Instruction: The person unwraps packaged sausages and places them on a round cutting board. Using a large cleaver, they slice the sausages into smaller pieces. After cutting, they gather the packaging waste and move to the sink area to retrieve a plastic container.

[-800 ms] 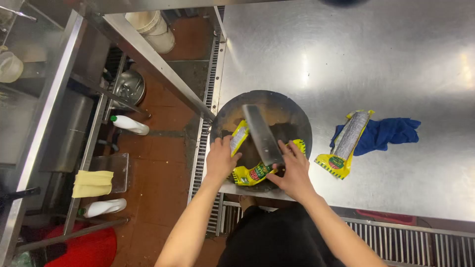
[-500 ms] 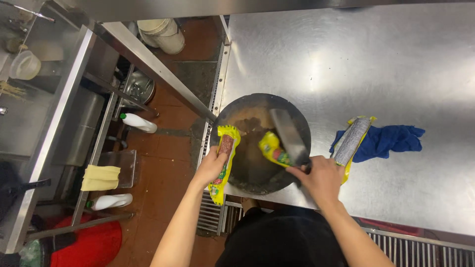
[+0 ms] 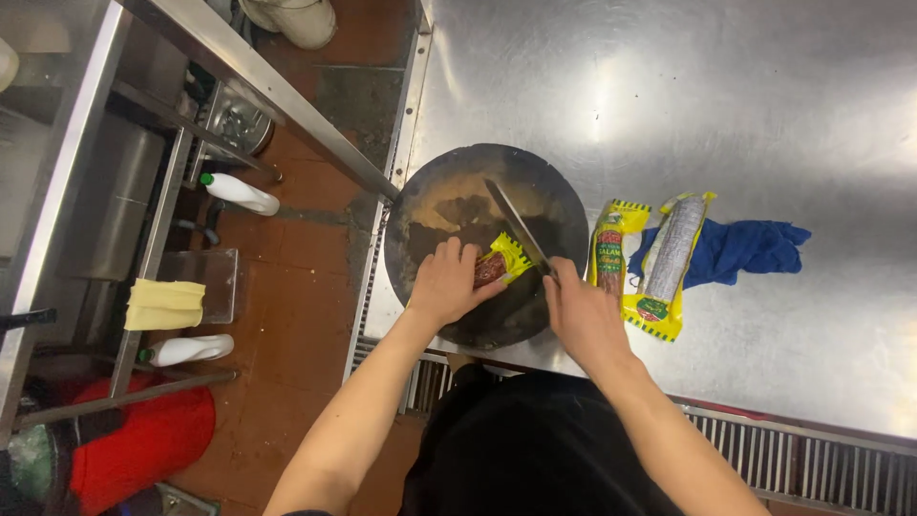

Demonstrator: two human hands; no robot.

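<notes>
I am looking straight down at my two bare arms over a round, dark chopping board (image 3: pixel 449 191) that sits at the near left corner of a steel worktop (image 3: pixel 764 96).

My left hand (image 3: pixel 447 282) rests on the board with its fingers curled closed over one end of a small sausage piece (image 3: pixel 497 262) in a yellow wrapper, pinning it near the middle of the board. My right hand (image 3: pixel 581 311) is closed around the handle of a cleaver (image 3: pixel 517 225). Its broad blade slants up and to the left across the board, with its edge just beside the wrapped piece; I cannot tell whether it touches.

Just right of the board, on the bare steel, lies a yellow packet (image 3: pixel 608 256) with a dark sausage end in it. Touching that on its right is a longer, pale sausage in a yellow packet (image 3: pixel 671 253), lying partly on a crumpled blue cloth (image 3: pixel 750 250).

To my left, below the worktop, is a reddish tiled floor (image 3: pixel 306 315). Two white squeeze bottles (image 3: pixel 239 193) and a folded yellow cloth (image 3: pixel 164 304) sit on a metal rack there, with a red bucket (image 3: pixel 143 444) lower down.
</notes>
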